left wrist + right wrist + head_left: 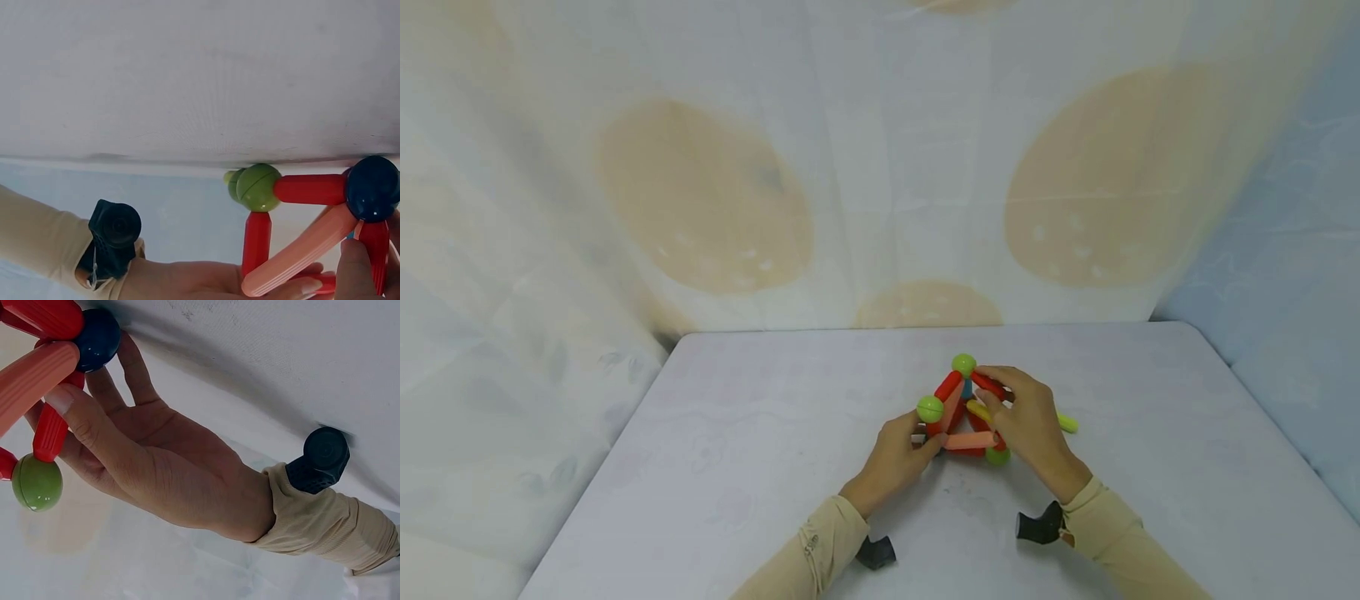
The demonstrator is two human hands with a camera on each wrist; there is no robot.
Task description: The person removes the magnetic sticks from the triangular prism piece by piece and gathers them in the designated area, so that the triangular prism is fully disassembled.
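A small frame of red and salmon plastic rods joined by green and dark-blue balls (964,412) stands on the pale grey table top (737,433), a little toward the near edge and right of its middle. My left hand (895,458) steadies the frame's left corner, fingers curled against the lower rods beneath a green ball (929,408); this bracing probably keeps the base from sliding. My right hand (1030,425) arches over the right side, thumb and fingertips pinching a red rod (988,385) just below the top green ball (963,364), so the apex stays upright. A yellow-green rod (1066,423) lies on the table just behind my right hand. Black wrist cameras (1039,527) sit on both beige sleeves. Draped cloth, pale with large tan circles (700,200), walls the table's far and left edges; bluish cloth (1285,275) hangs along the right edge.
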